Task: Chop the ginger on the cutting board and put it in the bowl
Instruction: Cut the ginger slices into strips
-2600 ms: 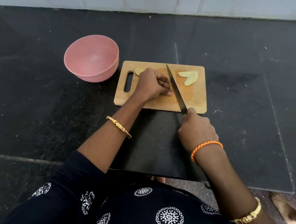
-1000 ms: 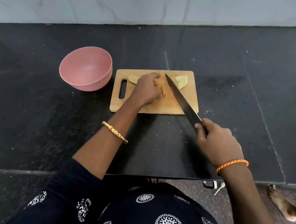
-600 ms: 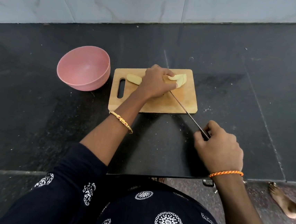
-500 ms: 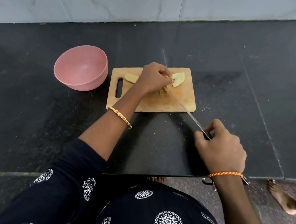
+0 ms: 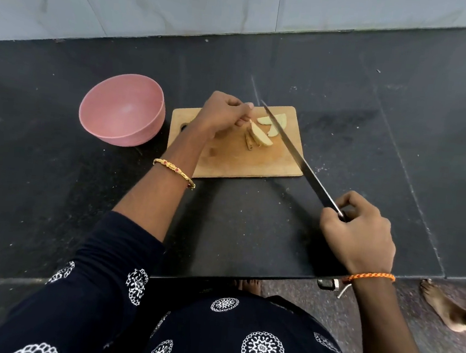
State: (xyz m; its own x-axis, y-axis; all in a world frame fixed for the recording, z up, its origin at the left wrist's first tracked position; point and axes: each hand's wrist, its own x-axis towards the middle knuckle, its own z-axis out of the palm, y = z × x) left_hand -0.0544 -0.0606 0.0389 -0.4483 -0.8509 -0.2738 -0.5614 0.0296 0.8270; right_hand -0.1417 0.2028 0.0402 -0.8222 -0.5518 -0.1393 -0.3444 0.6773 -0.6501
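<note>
A wooden cutting board [image 5: 242,160] lies on the black counter, right of an empty pink bowl [image 5: 121,108]. My left hand [image 5: 223,114] hovers over the board's far middle, its fingertips pinching the upper end of a pale ginger slice [image 5: 261,135]. Thin cut ginger strips [image 5: 248,143] lie just left of that slice. Two more ginger slices [image 5: 271,121] sit near the board's far right corner, partly behind the blade. My right hand [image 5: 358,235] grips the handle of a long knife [image 5: 299,157], whose blade slants across the board's right side, tip pointing away.
The black stone counter [image 5: 54,187] ends in a front edge close to my body. A pale marble wall [image 5: 157,4] rises behind it. Bare feet [image 5: 441,307] and a small metal object [image 5: 329,284] show on the floor below the edge.
My left hand reached to the far-right slices and drew one slice toward the board's middle. My right hand and the knife pulled back toward the right, away from the cut strips.
</note>
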